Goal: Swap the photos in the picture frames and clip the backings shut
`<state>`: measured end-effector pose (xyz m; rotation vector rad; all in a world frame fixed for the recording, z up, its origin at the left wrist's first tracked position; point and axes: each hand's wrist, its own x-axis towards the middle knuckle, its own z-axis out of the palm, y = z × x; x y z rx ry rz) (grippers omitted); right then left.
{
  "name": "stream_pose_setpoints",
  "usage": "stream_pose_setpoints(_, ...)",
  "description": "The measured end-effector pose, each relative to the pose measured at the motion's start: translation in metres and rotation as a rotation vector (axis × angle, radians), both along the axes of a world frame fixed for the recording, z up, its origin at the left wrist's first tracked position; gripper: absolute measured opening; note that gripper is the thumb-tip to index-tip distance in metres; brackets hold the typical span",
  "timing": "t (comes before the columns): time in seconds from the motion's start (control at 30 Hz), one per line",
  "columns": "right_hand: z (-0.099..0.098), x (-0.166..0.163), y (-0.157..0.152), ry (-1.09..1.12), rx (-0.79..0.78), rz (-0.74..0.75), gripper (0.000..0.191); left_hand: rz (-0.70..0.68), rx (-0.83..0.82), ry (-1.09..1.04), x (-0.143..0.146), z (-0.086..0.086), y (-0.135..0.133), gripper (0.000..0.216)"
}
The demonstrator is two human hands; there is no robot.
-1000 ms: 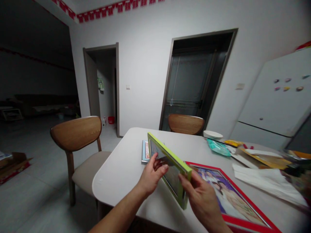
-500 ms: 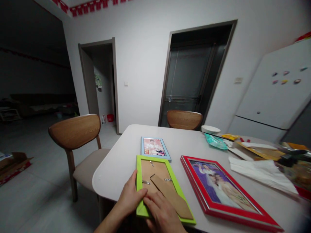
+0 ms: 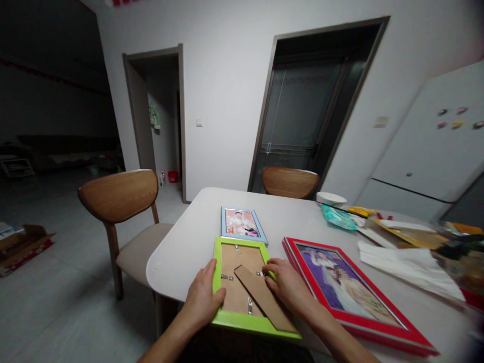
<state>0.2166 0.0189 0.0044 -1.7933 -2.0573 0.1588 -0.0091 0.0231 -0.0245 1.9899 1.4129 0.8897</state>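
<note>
A green picture frame [image 3: 257, 323] lies face down at the table's near edge, its brown backing board [image 3: 231, 259] and diagonal stand leg [image 3: 264, 297] uppermost. Small metal clips hold the board's edges; the bottom clip [image 3: 250, 306] points lengthwise. My left hand [image 3: 202, 295] grips the frame's left side, thumb on top. With bent fingers, my right hand [image 3: 289, 285] is closed on the right side, at the right clip [image 3: 260, 273]. Just beyond lies a light-blue picture frame [image 3: 242, 224], photo up. To the right rest stacked red picture frames [image 3: 340, 282] with a photo on top.
On the table's right are white paper [image 3: 408, 267], a teal packet [image 3: 338, 217], a white bowl [image 3: 330, 198] and assorted clutter. One wooden chair [image 3: 121, 196] stands to the left, another chair [image 3: 290, 181] at the far side. A cardboard box [image 3: 34, 247] sits on the floor.
My right hand has moved from the frame's bottom clip up to its right side, uncovering the bottom clip. My left hand still holds the left side. The view has shifted slightly.
</note>
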Motion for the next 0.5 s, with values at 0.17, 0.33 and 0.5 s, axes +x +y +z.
stream_pose_setpoints(0.17,-0.007,-0.008,0.005,-0.032,0.052,-0.009,0.025,-0.033,0.036,0.042,-0.001,0.002,0.000,0.064)
stream_pose_setpoints(0.33,-0.004,-0.011,0.007,-0.051,0.061,-0.041,0.026,-0.017,0.034,0.018,-0.001,-0.001,0.000,0.063)
stream_pose_setpoints(0.5,-0.003,-0.027,0.000,-0.024,0.120,0.033,0.027,-0.004,0.050,-0.001,0.000,-0.005,0.000,0.062)
